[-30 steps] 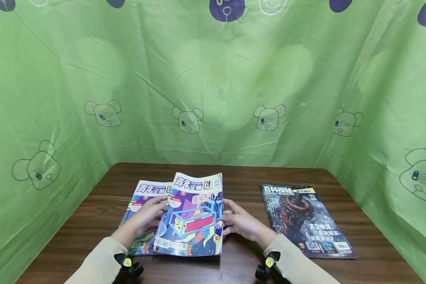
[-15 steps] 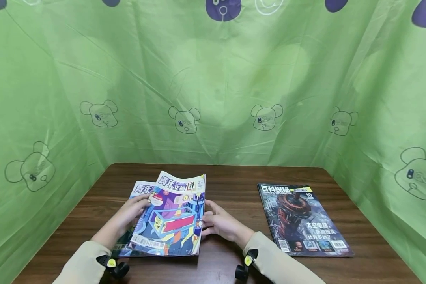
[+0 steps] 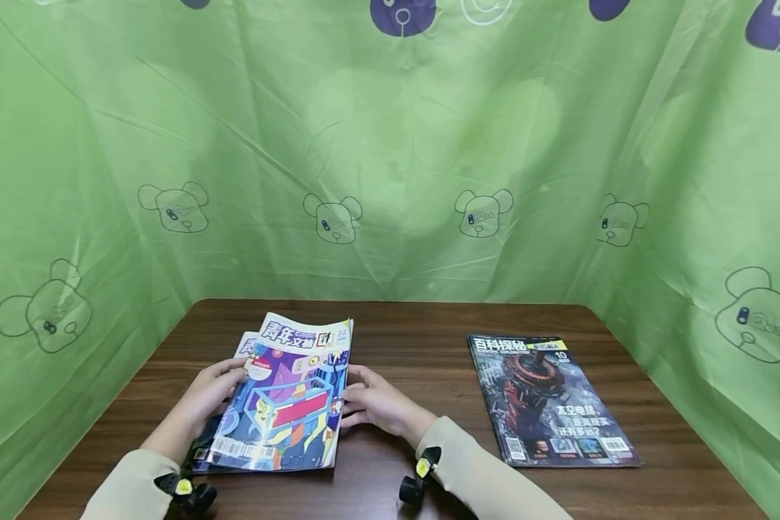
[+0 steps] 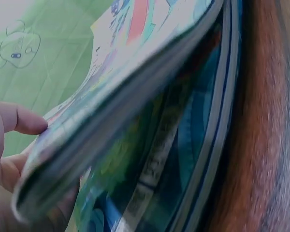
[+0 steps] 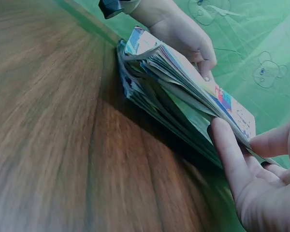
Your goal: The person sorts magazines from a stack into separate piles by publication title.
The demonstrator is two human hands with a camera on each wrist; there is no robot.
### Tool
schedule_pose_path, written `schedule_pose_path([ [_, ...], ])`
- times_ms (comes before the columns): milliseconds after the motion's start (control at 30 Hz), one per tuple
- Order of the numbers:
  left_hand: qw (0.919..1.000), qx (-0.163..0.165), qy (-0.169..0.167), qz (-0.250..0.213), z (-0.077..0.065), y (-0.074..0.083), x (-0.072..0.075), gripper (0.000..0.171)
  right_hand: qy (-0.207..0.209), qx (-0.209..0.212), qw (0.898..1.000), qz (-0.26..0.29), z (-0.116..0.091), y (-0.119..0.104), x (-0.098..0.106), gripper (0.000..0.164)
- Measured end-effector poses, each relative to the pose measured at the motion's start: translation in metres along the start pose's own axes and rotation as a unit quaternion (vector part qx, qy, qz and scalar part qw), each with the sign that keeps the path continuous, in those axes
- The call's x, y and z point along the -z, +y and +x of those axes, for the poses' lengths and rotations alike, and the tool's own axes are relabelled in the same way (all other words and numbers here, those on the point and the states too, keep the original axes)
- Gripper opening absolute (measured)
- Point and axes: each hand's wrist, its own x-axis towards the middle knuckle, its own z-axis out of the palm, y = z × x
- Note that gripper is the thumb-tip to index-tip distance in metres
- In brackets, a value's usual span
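Observation:
A magazine with a colourful purple and blue cover (image 3: pixel 286 412) lies over a lower stack of magazines (image 3: pixel 245 344), mostly hiding it. My left hand (image 3: pixel 209 396) holds the top magazine's left edge, thumb on the cover. From the other side, my right hand (image 3: pixel 380 401) grips its right edge with fingers and thumb. In the left wrist view, the top magazine's spine (image 4: pixel 111 111) is raised at an angle, with a gap above the lower magazines (image 4: pixel 210 125). The right wrist view shows the page edges (image 5: pixel 179 82) slightly fanned, tilted over the lower pile (image 5: pixel 150 108).
A dark magazine with a red machine on its cover (image 3: pixel 552 404) lies on the right part of the brown wooden table (image 3: pixel 416 325). Green cloth (image 3: pixel 390 144) with bear outlines hangs behind the table and along both sides.
Both hands have carried the top magazine leftward, so it now covers more of the lower stack. The dark magazine on the right stays put; the head view has shifted slightly.

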Motion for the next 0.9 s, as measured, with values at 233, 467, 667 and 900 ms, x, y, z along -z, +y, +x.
schedule_pose_path([
  [233,0.9991,-0.007,0.028,0.032,-0.002,-0.006,0.014,0.059,-0.005,0.004,1.0,-0.009,0.01,0.004,-0.013,0.06],
  [467,0.9983,0.006,0.04,0.043,-0.002,-0.011,0.024,0.06,0.01,0.002,0.999,-0.033,0.02,0.008,-0.02,0.057],
  [667,0.9975,0.011,0.045,0.053,0.0,-0.015,0.027,0.061,0.027,-0.008,0.998,-0.061,0.025,0.01,-0.023,0.055],
  [900,0.9959,0.01,0.05,0.074,0.004,-0.02,0.03,0.062,0.037,-0.011,0.995,-0.089,0.027,0.006,-0.027,0.054],
])
